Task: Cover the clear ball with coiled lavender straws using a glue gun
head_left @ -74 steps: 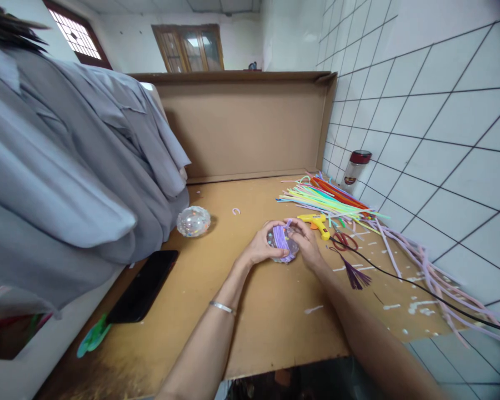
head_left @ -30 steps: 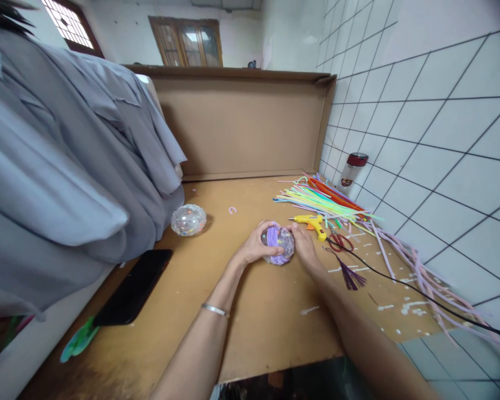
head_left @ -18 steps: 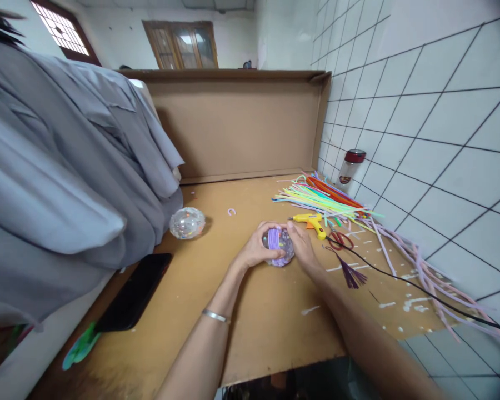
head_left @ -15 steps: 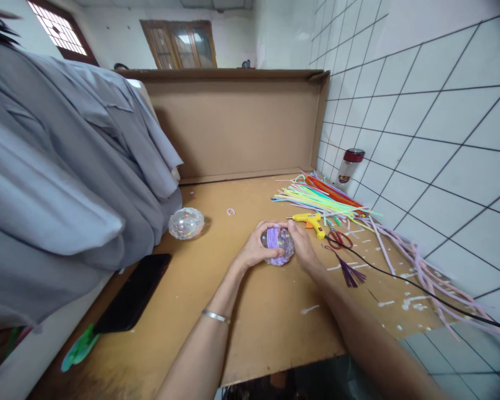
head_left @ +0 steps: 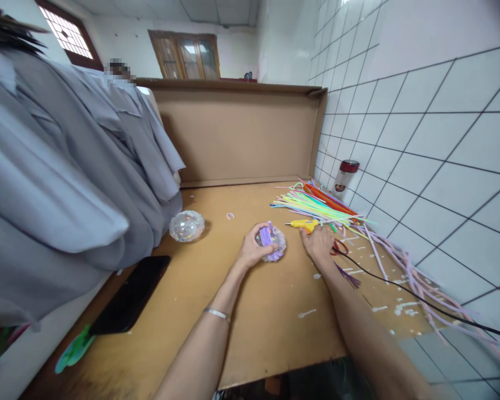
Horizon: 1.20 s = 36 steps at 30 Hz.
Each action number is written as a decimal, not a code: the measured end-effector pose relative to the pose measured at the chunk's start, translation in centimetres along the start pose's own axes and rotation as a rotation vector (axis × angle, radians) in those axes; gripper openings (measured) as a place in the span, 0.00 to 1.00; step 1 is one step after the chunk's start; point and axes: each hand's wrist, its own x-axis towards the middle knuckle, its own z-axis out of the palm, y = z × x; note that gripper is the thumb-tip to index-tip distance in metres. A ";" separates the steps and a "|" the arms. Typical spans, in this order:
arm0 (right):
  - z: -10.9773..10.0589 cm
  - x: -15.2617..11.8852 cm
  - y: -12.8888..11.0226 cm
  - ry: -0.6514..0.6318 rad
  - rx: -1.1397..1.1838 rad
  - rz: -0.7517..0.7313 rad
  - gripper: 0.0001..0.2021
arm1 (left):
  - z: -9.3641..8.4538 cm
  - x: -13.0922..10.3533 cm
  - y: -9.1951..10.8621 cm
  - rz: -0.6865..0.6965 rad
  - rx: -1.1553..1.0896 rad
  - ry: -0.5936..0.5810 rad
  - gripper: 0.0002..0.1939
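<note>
A clear faceted ball (head_left: 278, 244) partly wrapped in purple strands is held in my left hand (head_left: 253, 244), thumb over the front and fingers behind. To its right, my right hand (head_left: 319, 242) is on the handle of a yellow glue gun (head_left: 303, 224), whose nozzle points left. The hand covers most of the handle, and its fingertips are partly hidden. Red-handled scissors (head_left: 338, 246) lie beside this hand, partly covered. Just below them is a dark purple tassel (head_left: 348, 276).
Colourful pipe cleaners (head_left: 316, 201) lie at the back right near a red-lidded jar (head_left: 345, 176). A second clear ball (head_left: 187, 226) sits left, above a black phone (head_left: 131, 294). A black cord crosses the right side. Grey cloth (head_left: 79, 155) hangs at the left.
My right hand has left the ball and moved right onto the glue gun. My left hand still holds the ball, now slightly further left and tilted.
</note>
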 end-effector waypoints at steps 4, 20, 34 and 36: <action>0.6 0.8 -1.1 -0.148 -0.292 0.074 0.27 | -0.2 0.3 -0.7 -0.001 0.017 0.015 0.32; -2.6 0.5 -1.9 0.090 -0.003 0.067 0.21 | -0.4 0.6 -1.1 -0.009 -0.014 0.035 0.32; -4.5 -0.1 -3.1 0.188 0.014 -0.207 0.13 | -0.2 0.6 0.2 -0.038 0.003 0.004 0.32; -4.5 -0.1 -3.1 0.181 0.012 -0.223 0.13 | -0.1 0.6 0.3 -0.030 0.016 0.001 0.32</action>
